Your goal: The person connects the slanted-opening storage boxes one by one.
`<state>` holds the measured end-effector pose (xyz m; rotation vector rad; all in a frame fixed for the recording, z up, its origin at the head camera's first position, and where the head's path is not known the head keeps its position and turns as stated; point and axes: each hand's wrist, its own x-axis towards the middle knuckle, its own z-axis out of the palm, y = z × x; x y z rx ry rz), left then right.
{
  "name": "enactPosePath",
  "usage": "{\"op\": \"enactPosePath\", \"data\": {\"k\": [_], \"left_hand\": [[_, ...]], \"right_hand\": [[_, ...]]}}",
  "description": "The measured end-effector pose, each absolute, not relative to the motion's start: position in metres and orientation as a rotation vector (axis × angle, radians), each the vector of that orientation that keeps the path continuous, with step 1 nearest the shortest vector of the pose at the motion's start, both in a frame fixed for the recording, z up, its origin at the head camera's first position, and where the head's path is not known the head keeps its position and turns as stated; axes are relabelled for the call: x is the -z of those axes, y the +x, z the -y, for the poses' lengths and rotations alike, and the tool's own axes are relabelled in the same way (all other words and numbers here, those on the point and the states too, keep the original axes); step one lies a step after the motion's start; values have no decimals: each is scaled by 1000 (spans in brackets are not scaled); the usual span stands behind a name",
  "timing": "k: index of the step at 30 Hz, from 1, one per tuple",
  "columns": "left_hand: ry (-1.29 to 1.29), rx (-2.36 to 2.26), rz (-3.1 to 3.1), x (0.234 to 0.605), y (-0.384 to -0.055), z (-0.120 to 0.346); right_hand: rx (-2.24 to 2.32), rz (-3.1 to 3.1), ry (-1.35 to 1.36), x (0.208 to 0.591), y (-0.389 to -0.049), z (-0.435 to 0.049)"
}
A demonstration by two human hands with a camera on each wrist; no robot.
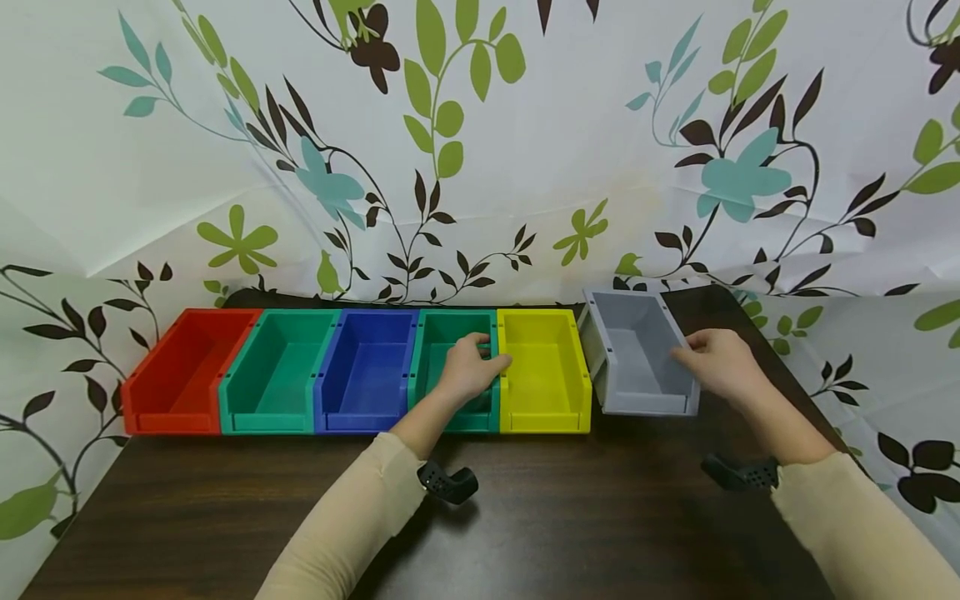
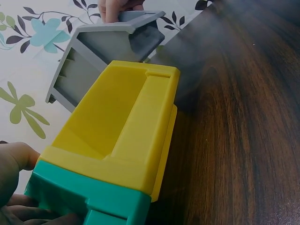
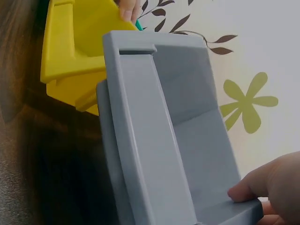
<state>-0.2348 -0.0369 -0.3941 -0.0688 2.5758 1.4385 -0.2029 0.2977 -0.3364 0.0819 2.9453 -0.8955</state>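
Note:
My right hand [image 1: 722,362] grips the right side wall of a grey storage bin [image 1: 633,362], its thumb inside the bin in the right wrist view. The grey bin is tilted, with its outer left side showing, and stands apart from the yellow bin [image 1: 543,362]. My left hand [image 1: 467,367] pinches the side walls where the yellow bin meets a green bin [image 1: 437,342]. Its thumb is on the yellow side and its fingers reach down into the green bin; the left wrist view shows these fingers [image 2: 28,213] partly hidden by the green wall.
Left of my left hand, a blue bin [image 1: 371,367], another green bin [image 1: 281,367] and a red bin [image 1: 183,367] stand side by side in the row. All are on a dark wooden table [image 1: 570,517]. A leaf-patterned sheet [image 1: 525,217] hangs behind the table.

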Motion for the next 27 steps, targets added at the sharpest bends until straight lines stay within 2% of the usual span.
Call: {"op": "enactPosePath", "data": {"k": [8, 15, 17, 23, 27], "left_hand": [[-68, -1442, -2578, 394, -234, 36], [-63, -1436, -2597, 394, -235, 36], [-61, -1438, -2595, 394, -235, 36], [-54, -1433, -2579, 395, -234, 36], [-59, -1431, -2587, 394, -234, 36]], "right_hand": [[722, -2971, 34, 330, -205, -292], [541, -2965, 60, 334, -202, -263], [489, -2978, -39, 334, -203, -255], [499, -2926, -594, 334, -203, -243], [563, -2808, -760, 333, -205, -240]]}}
